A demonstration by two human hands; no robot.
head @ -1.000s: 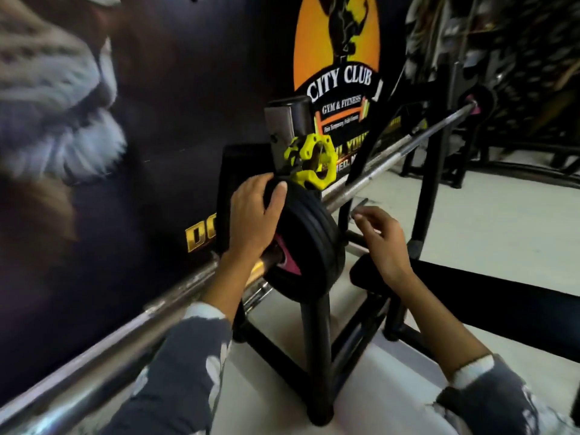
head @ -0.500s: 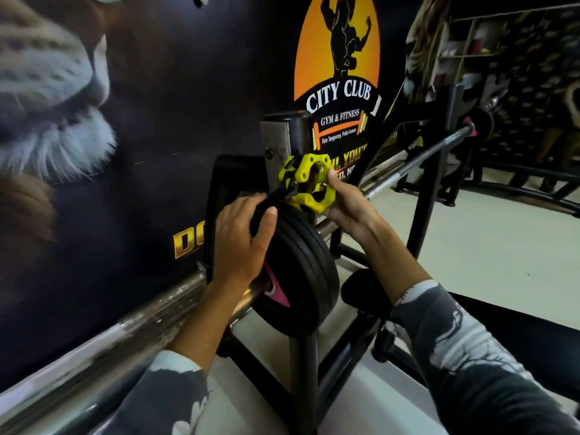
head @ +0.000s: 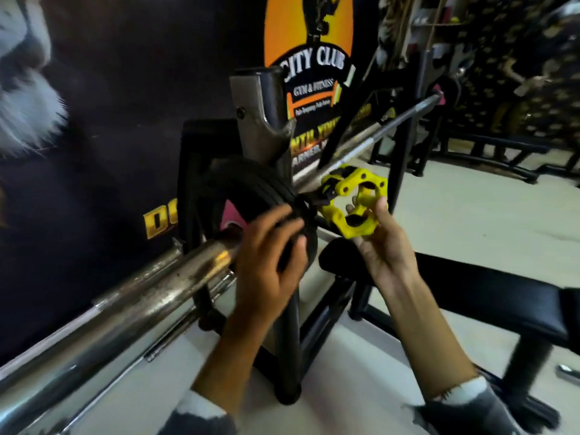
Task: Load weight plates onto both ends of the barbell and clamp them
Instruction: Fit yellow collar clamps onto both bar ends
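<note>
A dark wall banner (head: 125,120) with an orange "CITY CLUB" emblem fills the background. Along it runs the long, scuffed steel barbell (head: 157,290) (its far end is blurred), resting on a black steel rack (head: 288,340). Black rubber weight plates with a pink centre (head: 251,186) sit on the near sleeve, next to the rack's upright. The left hand (head: 270,255) lies on the plates' outer face, fingers spread and fairly straight. The right hand (head: 379,246) pinches the yellow plastic ring-shaped collar clamp (head: 345,183) between thumb and fingers, held in the air just right of the plates, not around the bar.
</note>
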